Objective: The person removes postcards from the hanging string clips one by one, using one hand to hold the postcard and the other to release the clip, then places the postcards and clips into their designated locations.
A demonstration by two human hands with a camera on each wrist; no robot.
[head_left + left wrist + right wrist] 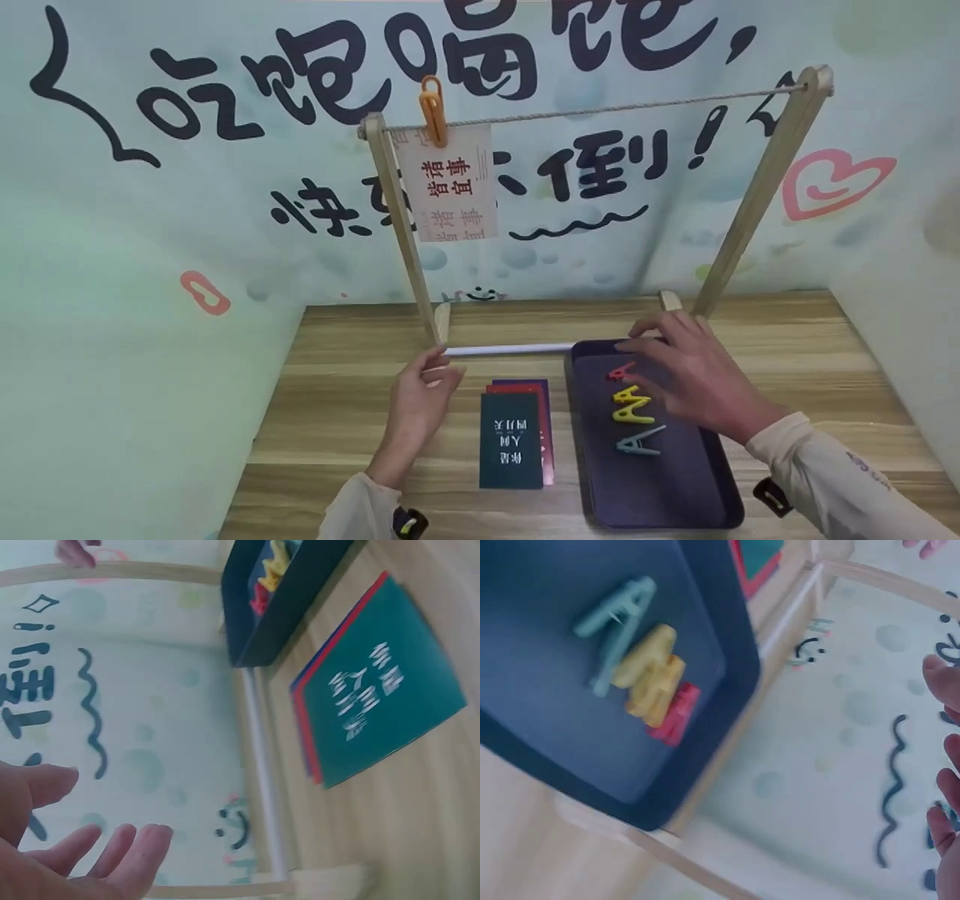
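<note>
My left hand (420, 401) is near the foot of the rack's left post, its fingers relaxed and holding nothing. In the left wrist view its thumb and fingers (142, 859) are spread apart. My right hand (694, 367) hovers over the upper right of a dark tray (660, 495), also with nothing in its fingers. Inside the tray lie a red clothespin (676, 714), two yellow clothespins (634, 409) and a grey-blue clothespin (639, 441). An orange clothespin (433, 120) pins a pale card with red characters (457, 195) to the twine, at its left end.
Twine (630, 107) runs between the wooden posts (757, 195) of the rack, with a white rod (510, 349) low between them. Left of the tray, a dark green card (510, 442) overlaps red and blue ones on the wood-grain table (300, 420). A printed wall (225, 247) stands behind.
</note>
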